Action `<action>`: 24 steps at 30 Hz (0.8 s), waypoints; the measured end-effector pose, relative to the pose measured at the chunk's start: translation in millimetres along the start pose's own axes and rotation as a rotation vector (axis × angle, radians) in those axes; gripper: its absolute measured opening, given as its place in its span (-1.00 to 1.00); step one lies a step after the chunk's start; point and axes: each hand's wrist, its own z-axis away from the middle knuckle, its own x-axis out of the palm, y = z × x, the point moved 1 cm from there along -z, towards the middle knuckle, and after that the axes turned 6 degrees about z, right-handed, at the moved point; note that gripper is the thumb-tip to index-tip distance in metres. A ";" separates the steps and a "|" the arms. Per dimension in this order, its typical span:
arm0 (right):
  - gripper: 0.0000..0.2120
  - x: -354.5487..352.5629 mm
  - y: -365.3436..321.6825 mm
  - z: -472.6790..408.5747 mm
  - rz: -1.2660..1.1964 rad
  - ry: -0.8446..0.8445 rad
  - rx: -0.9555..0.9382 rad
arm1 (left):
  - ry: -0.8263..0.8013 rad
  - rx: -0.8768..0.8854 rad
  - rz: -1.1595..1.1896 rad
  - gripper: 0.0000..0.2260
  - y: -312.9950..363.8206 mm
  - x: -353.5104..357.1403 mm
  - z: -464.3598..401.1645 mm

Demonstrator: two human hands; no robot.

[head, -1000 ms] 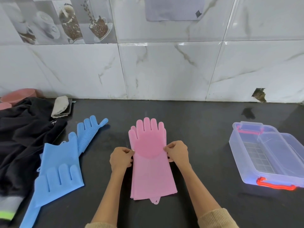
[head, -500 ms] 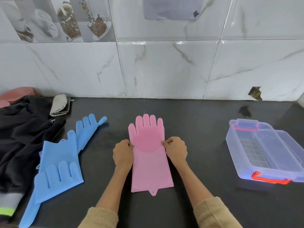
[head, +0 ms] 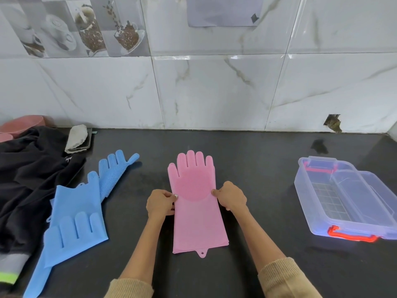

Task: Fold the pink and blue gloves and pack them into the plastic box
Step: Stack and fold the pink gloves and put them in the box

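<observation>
Pinching bristly pink gloves (head: 198,211), both hands.

Little change. Left hand (head: 160,202) has slid slightly toward the cuff along the left edge of the pink gloves (head: 198,209), now pinching just below the bristled palm circle rather than level with it. Right hand (head: 231,197) keeps its pinch on the right edge, thumb tip now at the circle's lower right. Glove stack sits squarer, cuff edges more even at lower centre of frame. Camera tilted a bit, so everything sits marginally lower.
</observation>
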 end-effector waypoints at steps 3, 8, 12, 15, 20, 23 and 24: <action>-0.76 -5.5 4.0 0.4 -0.026 -0.033 0.004 | 0.000 0.029 -0.011 -0.91 0.4 8.6 2.3; -0.72 -23.7 27.9 1.7 -0.094 0.016 0.070 | -0.069 0.072 0.002 -0.84 11.3 33.6 11.1; -0.66 -39.1 49.8 5.0 -0.140 0.060 0.112 | -0.121 0.111 -0.043 -0.77 21.7 56.1 17.2; -0.74 -43.2 64.0 8.6 -0.214 0.064 0.134 | -0.125 0.146 -0.084 -0.78 24.5 64.3 21.2; -0.80 -42.7 74.8 8.3 -0.374 0.058 0.147 | -0.101 0.219 -0.084 -0.78 20.5 61.0 26.0; -0.77 -42.8 74.8 7.8 -0.404 0.055 0.158 | -0.156 0.228 -0.095 -0.89 18.9 57.3 25.2; -0.77 -42.2 74.7 8.0 -0.403 0.058 0.156 | -0.166 0.236 -0.111 -0.91 18.9 56.6 24.0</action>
